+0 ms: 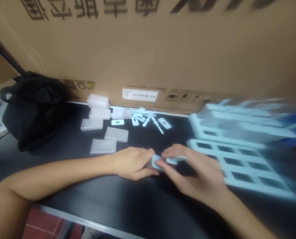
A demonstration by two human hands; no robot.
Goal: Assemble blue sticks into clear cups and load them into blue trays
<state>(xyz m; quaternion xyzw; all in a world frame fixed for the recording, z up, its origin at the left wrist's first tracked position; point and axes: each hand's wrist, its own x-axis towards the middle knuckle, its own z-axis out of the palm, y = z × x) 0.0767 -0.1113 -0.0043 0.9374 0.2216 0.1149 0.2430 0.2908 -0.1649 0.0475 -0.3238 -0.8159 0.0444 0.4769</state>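
Note:
My left hand (134, 163) rests on the black table (118, 202), its fingers closed round a small translucent plastic case (155, 162). My right hand (195, 172) meets it from the right and pinches a small flat white insert (175, 160) at the case's open end. Several more translucent cases (103, 146) lie just behind my left hand. Loose white inserts and strips (148, 119) are scattered further back by the cardboard box.
A large cardboard box (163, 49) stands along the back of the table. White compartment trays (240, 166) lie to the right, blurred. A black bag (33, 109) sits at the left. The table's front edge (70, 217) runs below my left forearm.

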